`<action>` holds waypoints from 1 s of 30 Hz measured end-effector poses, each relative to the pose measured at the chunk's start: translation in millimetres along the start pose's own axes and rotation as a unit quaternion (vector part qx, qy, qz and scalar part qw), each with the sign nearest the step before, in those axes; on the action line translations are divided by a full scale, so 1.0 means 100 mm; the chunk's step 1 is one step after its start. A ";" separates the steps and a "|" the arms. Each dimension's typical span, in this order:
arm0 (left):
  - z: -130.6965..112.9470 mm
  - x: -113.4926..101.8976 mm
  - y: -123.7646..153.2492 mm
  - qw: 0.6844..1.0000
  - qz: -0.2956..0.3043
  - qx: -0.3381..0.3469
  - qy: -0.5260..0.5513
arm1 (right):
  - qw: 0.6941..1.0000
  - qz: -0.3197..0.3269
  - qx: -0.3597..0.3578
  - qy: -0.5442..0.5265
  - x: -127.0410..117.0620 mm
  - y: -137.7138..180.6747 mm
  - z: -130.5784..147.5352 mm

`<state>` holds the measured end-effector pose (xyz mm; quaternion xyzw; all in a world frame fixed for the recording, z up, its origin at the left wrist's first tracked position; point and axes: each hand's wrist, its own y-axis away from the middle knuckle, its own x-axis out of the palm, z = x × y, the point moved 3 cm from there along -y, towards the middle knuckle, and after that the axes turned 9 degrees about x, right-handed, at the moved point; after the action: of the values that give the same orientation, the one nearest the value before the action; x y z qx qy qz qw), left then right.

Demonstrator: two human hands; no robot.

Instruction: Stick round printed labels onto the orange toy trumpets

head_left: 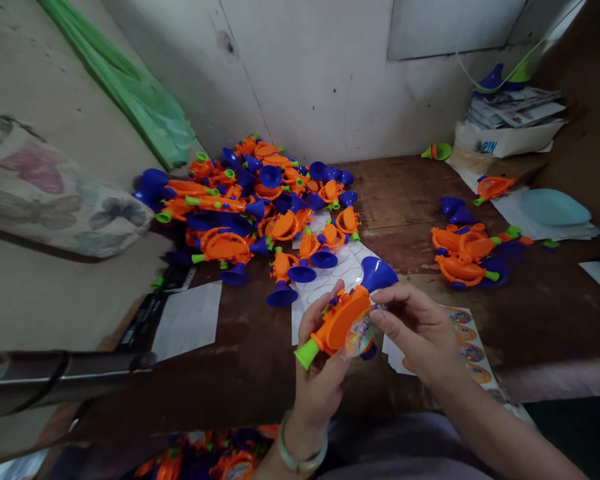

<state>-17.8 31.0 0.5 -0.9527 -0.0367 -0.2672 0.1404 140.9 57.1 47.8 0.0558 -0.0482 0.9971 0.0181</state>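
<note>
My left hand point(320, 373) is closed round an orange toy trumpet point(341, 320) with a blue bell and a green mouthpiece, held above the wooden table point(250, 360). My right hand point(420, 327) pinches a round colourful sticker point(361, 335) against the trumpet's orange side. A sticker sheet point(467, 347) with oval pictures lies just right of my hands, and a peeled white backing sheet point(330, 273) lies behind them.
A big pile of the same toy trumpets point(250, 207) fills the table's back left. A smaller group point(465, 253) lies at right. Papers and a box point(510, 127) stand in the back right corner. A green plastic bag point(145, 107) hangs on the left wall.
</note>
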 end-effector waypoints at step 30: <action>0.03 0.02 -0.02 0.998 -0.012 0.037 -0.051 | 0.997 -0.063 -0.019 0.028 0.14 0.01 -0.09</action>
<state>-15.0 34.1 0.0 -0.9585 -0.0651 -0.2187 0.1707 126.2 57.3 40.2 0.0302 -0.0626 0.9941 0.0833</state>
